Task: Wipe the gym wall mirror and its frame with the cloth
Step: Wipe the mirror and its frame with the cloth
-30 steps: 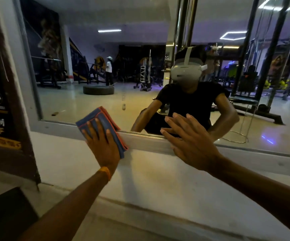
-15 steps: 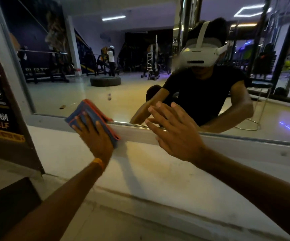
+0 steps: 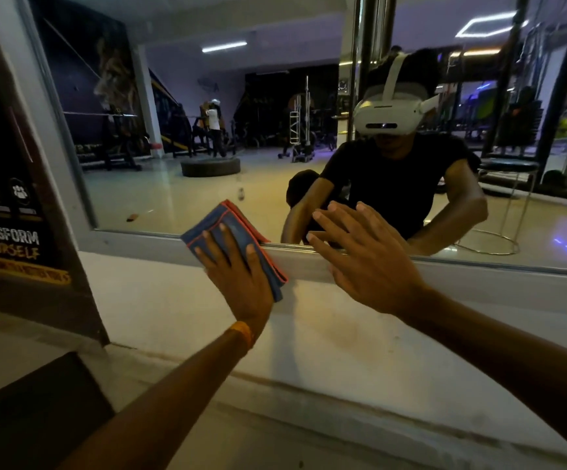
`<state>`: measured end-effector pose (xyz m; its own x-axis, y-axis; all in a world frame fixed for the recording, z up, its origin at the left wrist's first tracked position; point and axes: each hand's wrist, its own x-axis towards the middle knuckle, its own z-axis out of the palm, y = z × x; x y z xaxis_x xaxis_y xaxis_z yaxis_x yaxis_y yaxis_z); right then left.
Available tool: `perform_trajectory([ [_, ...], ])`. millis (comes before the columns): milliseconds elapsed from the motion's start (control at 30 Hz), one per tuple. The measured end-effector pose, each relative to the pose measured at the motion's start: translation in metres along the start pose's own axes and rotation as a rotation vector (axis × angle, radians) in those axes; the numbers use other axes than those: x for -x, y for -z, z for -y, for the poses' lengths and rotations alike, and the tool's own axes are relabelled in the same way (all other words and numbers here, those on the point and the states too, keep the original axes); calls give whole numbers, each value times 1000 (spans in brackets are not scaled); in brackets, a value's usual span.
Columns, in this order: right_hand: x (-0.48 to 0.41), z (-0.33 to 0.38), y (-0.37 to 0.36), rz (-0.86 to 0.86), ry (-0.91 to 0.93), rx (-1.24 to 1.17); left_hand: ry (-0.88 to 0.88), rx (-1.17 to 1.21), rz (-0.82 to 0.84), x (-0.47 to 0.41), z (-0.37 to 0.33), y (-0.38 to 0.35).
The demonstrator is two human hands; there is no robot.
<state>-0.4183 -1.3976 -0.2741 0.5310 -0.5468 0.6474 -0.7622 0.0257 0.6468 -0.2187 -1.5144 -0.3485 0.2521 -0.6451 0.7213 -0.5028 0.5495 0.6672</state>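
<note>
Left hand: the left hand (image 3: pixel 238 279), just left of the picture's middle, lies flat on the cloth with straight, spread fingers.
Left grip: released; the fingers press the cloth and do not curl round it.
Cloth: the cloth (image 3: pixel 233 217) is folded, blue with orange edging. It sits tilted across the bottom rail of the frame, with its upper corner over the lowest strip of glass and its lower corner on the wall under the rail.
Right hand: the right hand (image 3: pixel 367 262), just right of the cloth and apart from it, is held up palm first towards the mirror with its fingers spread.
Right grip: released and holding nothing. The fingertips lie over the glass and the heel over the rail; whether the palm touches cannot be told.
Mirror: the mirror (image 3: pixel 190 184) fills the upper part of the picture.
Frame: the frame (image 3: pixel 139 242) is pale grey, running along the mirror's bottom edge and up its left side.
Wristband: an orange wristband (image 3: pixel 241 334) sits on the left wrist.
Wall: a pale wall (image 3: pixel 173 300) lies under the rail.
Poster: a dark poster (image 3: pixel 4 232) at the left edge reads "TRANSFORM YOURSELF".
Reflection: a person in a black shirt wearing a white headset (image 3: pixel 387 113), upper right, and a tyre (image 3: pixel 210 166) on the floor, upper middle.
</note>
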Motion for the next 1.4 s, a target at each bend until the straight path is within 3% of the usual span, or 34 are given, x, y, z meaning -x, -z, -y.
perform_trajectory([
  [133, 2, 3, 0, -3, 9, 9, 149, -20, -2, -60, 68, 40],
  [200, 0, 2, 0, 8, 13, 20, 206, -20, -6, -67, 67, 47],
  [400, -2, 4, -1, 19, 12, 68, -82, -102, 126, 15, -2, 3],
  [600, -6, 0, 4, 17, 17, 100, -68, -139, 34, -48, 59, 34],
  [700, -24, 4, 3, 35, 8, 95, -60, -197, 62, -81, 90, 61],
  [933, -48, 35, -2, 88, -24, 59, -195, -163, 180, -36, 41, 42],
  [1200, -35, 31, 7, 164, -70, 46, 64, -124, 55, -120, 112, 81],
  [1400, -59, 66, 6, 170, -87, 1, -15, -76, 184, -70, 96, 68],
])
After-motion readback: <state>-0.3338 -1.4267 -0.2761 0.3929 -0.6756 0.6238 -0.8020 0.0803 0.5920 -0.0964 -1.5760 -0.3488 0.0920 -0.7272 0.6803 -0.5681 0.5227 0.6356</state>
